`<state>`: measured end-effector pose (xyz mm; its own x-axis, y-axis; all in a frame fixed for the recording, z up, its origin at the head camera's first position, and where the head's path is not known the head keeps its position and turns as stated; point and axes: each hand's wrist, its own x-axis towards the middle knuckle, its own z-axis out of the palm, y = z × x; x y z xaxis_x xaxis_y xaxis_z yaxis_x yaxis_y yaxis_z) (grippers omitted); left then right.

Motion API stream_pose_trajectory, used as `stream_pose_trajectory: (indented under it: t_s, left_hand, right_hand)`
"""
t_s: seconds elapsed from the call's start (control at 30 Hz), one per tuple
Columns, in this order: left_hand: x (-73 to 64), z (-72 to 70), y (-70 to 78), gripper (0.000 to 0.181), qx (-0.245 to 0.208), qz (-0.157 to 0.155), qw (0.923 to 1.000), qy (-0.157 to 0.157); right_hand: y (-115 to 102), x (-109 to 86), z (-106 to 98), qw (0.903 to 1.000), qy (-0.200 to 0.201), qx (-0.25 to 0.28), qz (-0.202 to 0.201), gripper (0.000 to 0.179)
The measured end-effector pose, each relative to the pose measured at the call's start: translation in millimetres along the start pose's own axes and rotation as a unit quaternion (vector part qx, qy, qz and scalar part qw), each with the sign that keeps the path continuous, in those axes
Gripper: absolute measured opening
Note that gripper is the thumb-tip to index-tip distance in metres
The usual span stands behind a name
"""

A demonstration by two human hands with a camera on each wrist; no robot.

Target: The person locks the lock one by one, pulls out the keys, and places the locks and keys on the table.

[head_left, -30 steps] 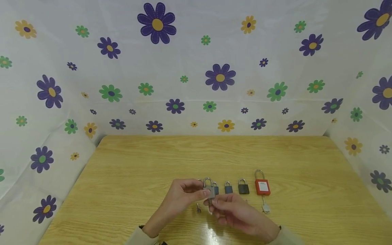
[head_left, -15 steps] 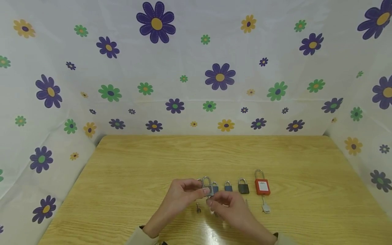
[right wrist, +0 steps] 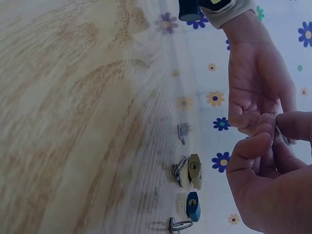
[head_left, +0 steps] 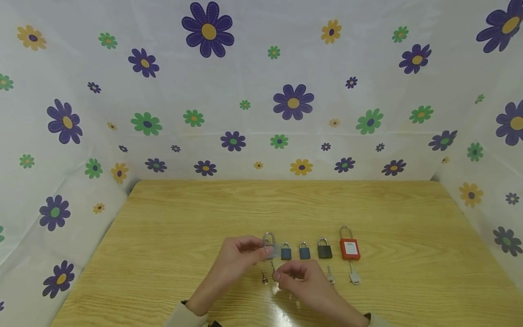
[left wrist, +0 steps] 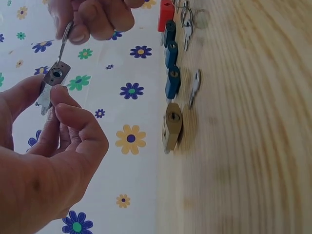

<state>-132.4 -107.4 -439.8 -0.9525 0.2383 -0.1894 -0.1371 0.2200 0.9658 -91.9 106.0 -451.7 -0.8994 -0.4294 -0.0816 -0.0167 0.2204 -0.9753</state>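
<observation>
A silver padlock [left wrist: 57, 73] is held up between the thumb and fingers of my left hand [head_left: 241, 259]. In the left wrist view its keyhole side is visible. My right hand [head_left: 304, 278] pinches a small metal key [left wrist: 63, 46] by its head, between thumb and forefinger. The key's tip lies close to the padlock's keyhole face, outside the hole; whether it touches the metal I cannot tell. In the head view the padlock's shackle [head_left: 268, 234] points up, while my left thumb covers part of the body.
Two blue padlocks [head_left: 286, 251], a black padlock [head_left: 324, 250] and a red padlock [head_left: 350, 249] stand in a row on the wooden table [head_left: 196, 218]. A brass padlock [left wrist: 172, 124] ends the row, mostly behind the held one. Keys [head_left: 354, 276] lie before them.
My left hand has carried the padlock slightly left and turned it a little. The key, at the padlock's underside earlier, now shows below it in my right fingers.
</observation>
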Motion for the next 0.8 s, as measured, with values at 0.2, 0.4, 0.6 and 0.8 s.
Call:
stream_pose_trajectory:
  t_s: [0.2,0.4,0.6,0.8]
  left_hand:
    - [0.0,-13.5,-7.6,0.03,0.017,-0.009,0.9995,0.023]
    - [0.3,-27.2,-15.7,0.027,0.031,-0.015,0.9985,0.044]
    - [0.1,-39.7,-21.3,0.029,0.045,-0.02,0.9974,0.052]
    - [-3.0,-51.8,-26.8,0.027,0.053,-0.031,0.9956,0.071]
  right_hand:
    - [1,1.1,3,0.9998,0.006,-0.013,0.013,0.019]
    - [5,3.6,8,0.9978,0.016,-0.043,0.048,0.017]
    - [4,8.5,14,0.9957,0.008,-0.054,0.075,0.015]
    - [-1,20.0,25,0.9938,-0.022,-0.086,0.067,0.023]
